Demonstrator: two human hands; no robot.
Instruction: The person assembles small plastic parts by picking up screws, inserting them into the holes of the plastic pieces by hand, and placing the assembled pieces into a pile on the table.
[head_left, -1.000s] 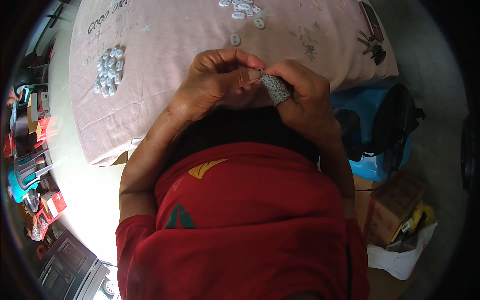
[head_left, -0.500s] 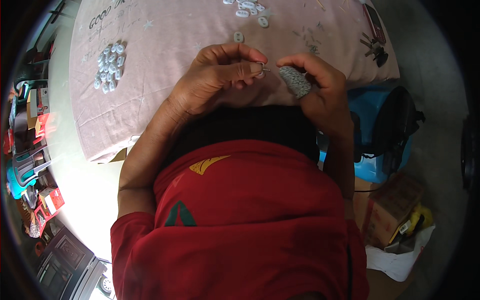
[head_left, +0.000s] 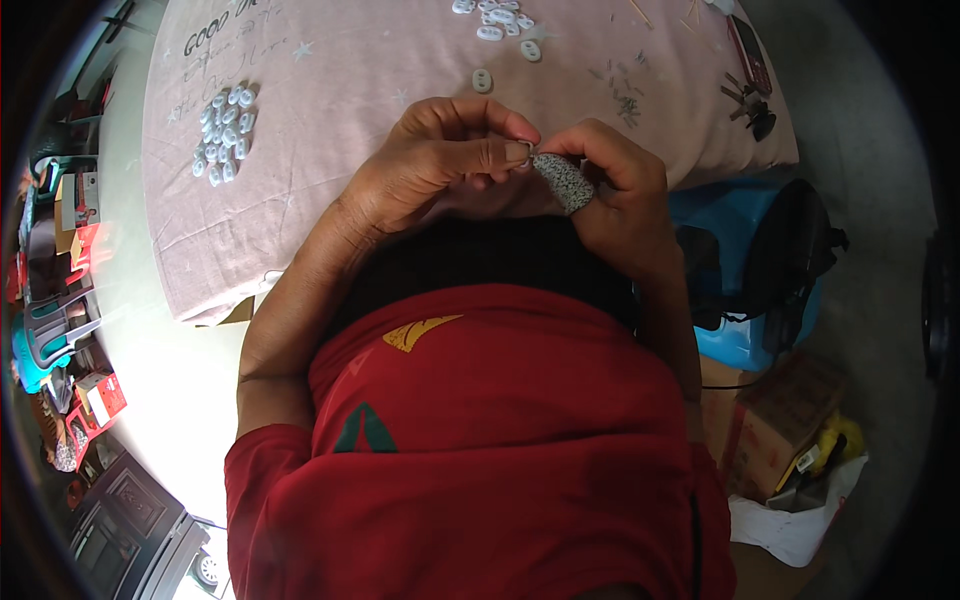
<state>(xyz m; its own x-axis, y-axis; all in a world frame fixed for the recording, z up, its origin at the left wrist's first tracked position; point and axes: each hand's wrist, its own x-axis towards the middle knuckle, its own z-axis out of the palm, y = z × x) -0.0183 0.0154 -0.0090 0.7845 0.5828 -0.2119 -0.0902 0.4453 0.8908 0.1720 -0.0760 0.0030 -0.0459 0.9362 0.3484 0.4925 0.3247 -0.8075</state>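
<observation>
Close to the table's near edge, my left hand pinches a small whitish piece between thumb and index finger; the fingertips cover most of it. My right hand meets it from the right, its thumb in a grey knitted finger cover. Right thumb and index tip close on the screw sticking out of that piece, which they now hide. Just beyond my hands lies one white oval piece with holes. Thin metal screws or pins are scattered to the right.
White oval pieces form one pile at the left and another at the far edge. A dark red phone and keys lie at the right edge. A blue container and cardboard box stand right of me.
My right hand has moved left, closing its thumb and index finger onto the screw, which showed bare before. My left hand has kept its pinch, almost in place.
</observation>
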